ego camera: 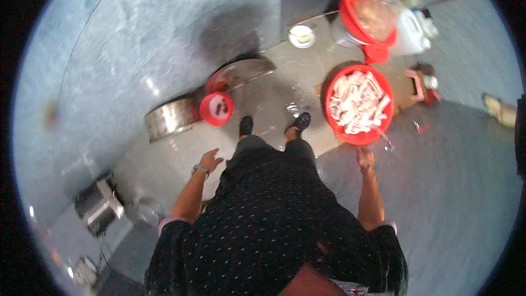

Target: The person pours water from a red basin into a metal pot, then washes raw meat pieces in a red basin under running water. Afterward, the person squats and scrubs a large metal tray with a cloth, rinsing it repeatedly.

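My left hand point(210, 160), with a watch at its wrist, hangs by my left thigh with its fingers apart and nothing in it. My right hand point(365, 159) is at the near rim of a round red plastic basin point(390, 98). The hand is blurred, and I cannot tell whether it grips the rim. Pale, pinkish-white pieces point(359, 100), perhaps raw meat or bones, fill the basin. Just right of that hand is a small shiny thing point(388, 144), too blurred to name.
Ahead on the left are a small red bowl point(203, 116), a metal pot point(172, 119) and a tilted metal vessel point(246, 72). A white plate point(302, 36), a red colander-like basin point(349, 2) with a plastic bag point(376, 14) and a white jug point(409, 33) stand farther off. The floor point(267, 94) looks wet.
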The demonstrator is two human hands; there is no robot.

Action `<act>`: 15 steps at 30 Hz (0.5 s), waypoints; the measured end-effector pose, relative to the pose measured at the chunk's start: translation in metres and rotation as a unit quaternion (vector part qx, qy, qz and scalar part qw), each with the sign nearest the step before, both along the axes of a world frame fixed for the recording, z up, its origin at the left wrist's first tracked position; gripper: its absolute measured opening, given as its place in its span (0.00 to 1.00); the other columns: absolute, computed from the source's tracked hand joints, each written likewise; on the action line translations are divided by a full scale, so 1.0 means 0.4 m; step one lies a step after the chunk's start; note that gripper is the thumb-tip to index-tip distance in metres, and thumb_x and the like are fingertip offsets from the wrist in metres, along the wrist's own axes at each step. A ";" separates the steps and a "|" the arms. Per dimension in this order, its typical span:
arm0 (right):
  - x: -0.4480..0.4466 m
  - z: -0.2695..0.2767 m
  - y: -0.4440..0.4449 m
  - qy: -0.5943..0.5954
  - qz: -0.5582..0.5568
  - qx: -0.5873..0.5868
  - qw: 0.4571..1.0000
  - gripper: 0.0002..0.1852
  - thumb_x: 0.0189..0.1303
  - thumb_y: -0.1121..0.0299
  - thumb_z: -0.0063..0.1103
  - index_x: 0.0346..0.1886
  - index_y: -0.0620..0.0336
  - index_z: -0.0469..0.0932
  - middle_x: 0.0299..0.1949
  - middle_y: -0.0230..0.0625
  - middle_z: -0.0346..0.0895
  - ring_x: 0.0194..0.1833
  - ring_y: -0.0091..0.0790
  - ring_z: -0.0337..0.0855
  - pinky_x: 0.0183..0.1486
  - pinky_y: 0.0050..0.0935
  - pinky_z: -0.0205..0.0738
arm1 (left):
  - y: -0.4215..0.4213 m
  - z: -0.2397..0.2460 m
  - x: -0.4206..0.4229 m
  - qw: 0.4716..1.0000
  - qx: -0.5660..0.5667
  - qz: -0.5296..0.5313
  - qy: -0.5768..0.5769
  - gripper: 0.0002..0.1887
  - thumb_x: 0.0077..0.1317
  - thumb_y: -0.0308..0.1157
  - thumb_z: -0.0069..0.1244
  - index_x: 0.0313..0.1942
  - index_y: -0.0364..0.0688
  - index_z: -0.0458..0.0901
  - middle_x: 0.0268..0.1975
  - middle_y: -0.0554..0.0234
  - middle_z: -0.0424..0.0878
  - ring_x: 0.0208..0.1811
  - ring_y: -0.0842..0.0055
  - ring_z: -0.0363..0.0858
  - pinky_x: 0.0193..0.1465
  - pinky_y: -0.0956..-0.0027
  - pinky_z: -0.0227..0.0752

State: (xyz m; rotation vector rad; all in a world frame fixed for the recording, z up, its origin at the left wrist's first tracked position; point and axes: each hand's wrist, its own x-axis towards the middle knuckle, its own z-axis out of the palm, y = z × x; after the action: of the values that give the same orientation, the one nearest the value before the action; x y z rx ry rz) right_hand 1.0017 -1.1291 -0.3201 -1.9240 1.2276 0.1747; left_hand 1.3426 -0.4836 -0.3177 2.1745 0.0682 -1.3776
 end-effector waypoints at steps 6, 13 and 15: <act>0.170 0.034 0.239 -0.034 -0.043 0.054 0.997 0.18 0.65 0.56 0.61 0.47 0.60 0.84 0.25 0.31 0.80 0.27 0.22 0.77 0.28 0.27 0.68 | 0.313 -0.056 0.052 0.989 -0.020 0.148 -0.007 0.35 0.63 0.30 0.61 0.70 0.35 0.67 0.68 0.42 0.73 0.67 0.60 0.74 0.69 0.64 0.66; 0.203 0.076 0.625 0.303 0.215 -0.029 0.928 0.26 0.62 0.49 0.60 0.57 0.56 0.81 0.48 0.47 0.86 0.46 0.45 0.88 0.48 0.35 0.82 | 0.698 -0.087 0.032 0.911 0.045 0.386 0.135 0.33 0.67 0.26 0.54 0.72 0.40 0.63 0.66 0.53 0.77 0.61 0.69 0.77 0.52 0.62 0.72; 0.192 0.103 0.670 0.277 0.225 -0.032 0.933 0.25 0.62 0.50 0.59 0.55 0.58 0.81 0.45 0.47 0.86 0.45 0.44 0.88 0.48 0.34 0.82 | 0.725 -0.070 0.026 0.897 0.033 0.412 0.158 0.32 0.69 0.28 0.51 0.73 0.44 0.61 0.64 0.57 0.78 0.61 0.72 0.76 0.49 0.59 0.73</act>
State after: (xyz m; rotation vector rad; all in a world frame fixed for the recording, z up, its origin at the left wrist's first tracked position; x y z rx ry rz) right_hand 1.0785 -0.8610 -0.2788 -2.2752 1.1126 0.9857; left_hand 1.3531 -0.1936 -0.3459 1.6066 1.0417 -1.1780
